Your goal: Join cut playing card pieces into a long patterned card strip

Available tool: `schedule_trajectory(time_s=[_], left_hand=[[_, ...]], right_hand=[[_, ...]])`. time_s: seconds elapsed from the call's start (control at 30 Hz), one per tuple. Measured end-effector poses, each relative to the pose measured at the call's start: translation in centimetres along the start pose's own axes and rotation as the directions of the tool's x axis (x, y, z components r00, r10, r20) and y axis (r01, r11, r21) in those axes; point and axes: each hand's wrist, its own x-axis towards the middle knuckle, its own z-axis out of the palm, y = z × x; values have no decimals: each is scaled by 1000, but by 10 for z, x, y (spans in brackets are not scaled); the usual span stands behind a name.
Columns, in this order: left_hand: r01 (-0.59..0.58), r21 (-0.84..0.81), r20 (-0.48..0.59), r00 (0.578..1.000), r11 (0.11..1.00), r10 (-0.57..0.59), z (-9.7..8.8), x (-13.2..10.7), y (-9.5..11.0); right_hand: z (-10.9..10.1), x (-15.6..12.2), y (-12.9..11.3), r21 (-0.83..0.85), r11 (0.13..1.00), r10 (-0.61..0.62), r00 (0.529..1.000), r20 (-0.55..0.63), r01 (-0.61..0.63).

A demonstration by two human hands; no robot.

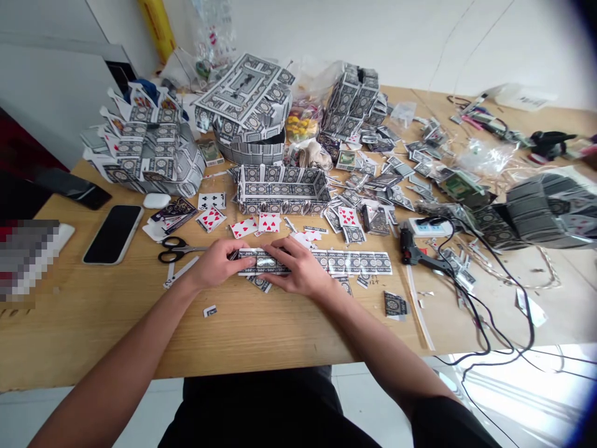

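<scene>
A long strip of joined playing cards [359, 262], patterned backs up, lies across the table in front of me. My left hand [215, 264] grips its left end, the thumb on top and the fingers at the far edge. Over the left half of the strip bends my right hand [298, 266], its thumb at the near edge and its fingers at the far edge. Black-handled scissors [171, 251] lie just left of my left hand, their blades partly hidden. Behind the strip stands a rectangular open box made of cards [282, 204]. Loose cards [269, 222] lie between them.
A phone [114, 235] and earbud case [157, 200] lie left. On the right are a glue gun [422, 256], power strip [426, 227] and tangled black cables [476, 311]. Larger card-built pieces [153, 149] and a lidded card basket [247, 93] stand behind, beside scattered cards.
</scene>
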Motion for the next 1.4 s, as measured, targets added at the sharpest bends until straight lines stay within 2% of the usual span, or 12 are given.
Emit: schedule_trajectory(time_s=[0.17,0.43,0.67,0.87,1.1,1.3,1.4], left_hand=[[-3,7,-2,1000,1000,3,0,1,1],[-2,27,-15,1000,1000,2,-13,2,-3],[-21,52,-44,999,998,23,-4,3,1],[2,17,-58,998,1000,-1,-1,2,1],[-2,14,-121,993,1000,4,-12,2,1],[55,-158,-45,997,986,-63,-17,3,1],[77,-183,-60,994,980,-90,-17,2,2]], right_hand=[[1,1,0,4,1000,19,1000,14,-19],[1,2,1,5,999,46,999,30,-46],[1,0,-1,2,1000,22,999,30,-22],[1,2,-1,35,997,65,996,60,-67],[-7,5,6,-4,993,114,987,112,-114],[-7,2,11,-43,993,118,988,100,-114],[-6,2,11,-54,995,89,994,56,-86]])
